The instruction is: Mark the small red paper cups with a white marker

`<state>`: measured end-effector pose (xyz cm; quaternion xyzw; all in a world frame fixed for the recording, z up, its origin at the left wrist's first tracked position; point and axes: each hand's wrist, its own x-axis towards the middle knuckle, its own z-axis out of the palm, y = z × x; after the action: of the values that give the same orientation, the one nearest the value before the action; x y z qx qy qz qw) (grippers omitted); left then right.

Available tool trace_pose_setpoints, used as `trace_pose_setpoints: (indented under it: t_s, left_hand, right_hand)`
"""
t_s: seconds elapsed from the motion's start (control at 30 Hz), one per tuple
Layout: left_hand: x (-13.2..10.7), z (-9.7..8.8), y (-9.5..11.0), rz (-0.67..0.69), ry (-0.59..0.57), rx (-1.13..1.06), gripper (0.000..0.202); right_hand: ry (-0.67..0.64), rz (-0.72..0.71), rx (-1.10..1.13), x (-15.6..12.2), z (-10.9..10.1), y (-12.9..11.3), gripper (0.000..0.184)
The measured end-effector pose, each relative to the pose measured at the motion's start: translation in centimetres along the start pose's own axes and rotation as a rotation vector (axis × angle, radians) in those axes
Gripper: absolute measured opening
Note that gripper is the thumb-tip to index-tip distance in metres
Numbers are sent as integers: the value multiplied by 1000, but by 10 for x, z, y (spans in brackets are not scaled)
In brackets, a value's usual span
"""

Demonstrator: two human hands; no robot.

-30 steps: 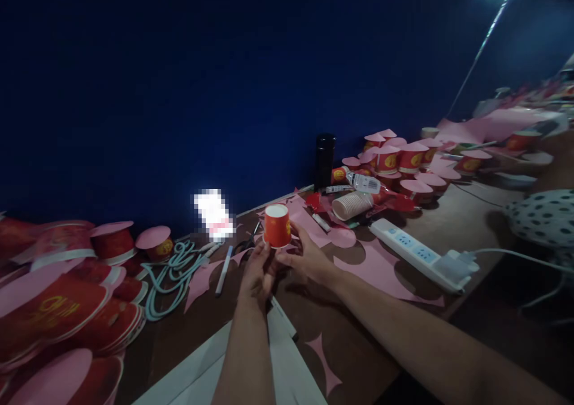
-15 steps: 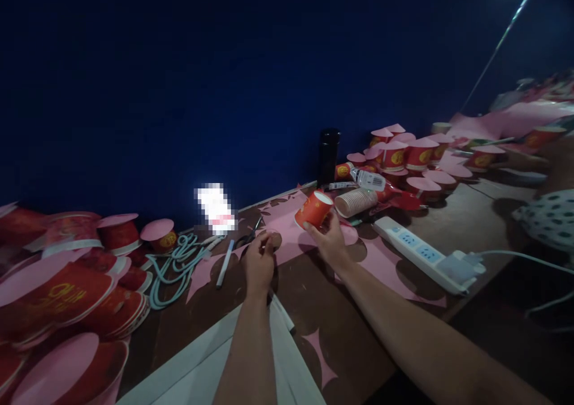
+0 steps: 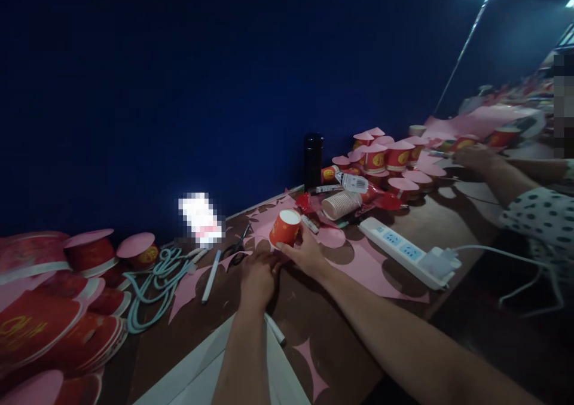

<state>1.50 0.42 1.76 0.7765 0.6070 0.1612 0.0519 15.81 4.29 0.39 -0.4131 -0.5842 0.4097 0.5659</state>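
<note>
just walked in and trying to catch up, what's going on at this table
A person's right hand has a tilted red paper cup in its grip above the table. The left hand is close by; whether it touches the cup is unclear. Red cups with pink tops stand farther back, and a spotted sleeve shows at the right.

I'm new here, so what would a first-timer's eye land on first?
Probably the bright, pixelated white patch left of centre, low against the dark blue partition. Next, the red paper cup held by the right hand, near the middle, then the cluster of red cups with pink paper tops, right of the black bottle.
</note>
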Motion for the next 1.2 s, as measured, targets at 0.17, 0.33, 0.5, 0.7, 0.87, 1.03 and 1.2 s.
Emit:
trace_pose_setpoints:
  t_s: [0.17, 0.33, 0.5, 0.7, 0.87, 1.03, 1.2]
  left_hand:
    - [-2, -3, 2, 25, 2, -16, 25]
    - [-5, -2, 3, -9, -3, -47, 26]
    - [-9, 10, -2, 8, 50, -128, 27]
    - [-18, 9, -3, 14, 11, -101, 39]
    - [-25, -1, 3, -15, -63, -27, 47]
    - [-24, -9, 9, 27, -39, -32, 31]
    - [-19, -12, 10, -167, 319, -266, 26]
  right_hand:
    - [-107, 82, 117, -3, 3, 0, 66]
    - [-102, 76, 98, -2, 4, 2, 65]
    - [-40, 55, 117, 4, 2, 4, 67]
    - [50, 44, 103, 9, -1, 6, 67]
    - [27, 37, 77, 8, -2, 2, 66]
    - [35, 39, -40, 4, -4, -4, 65]
    - [-43, -20, -171, -5, -6, -10, 65]
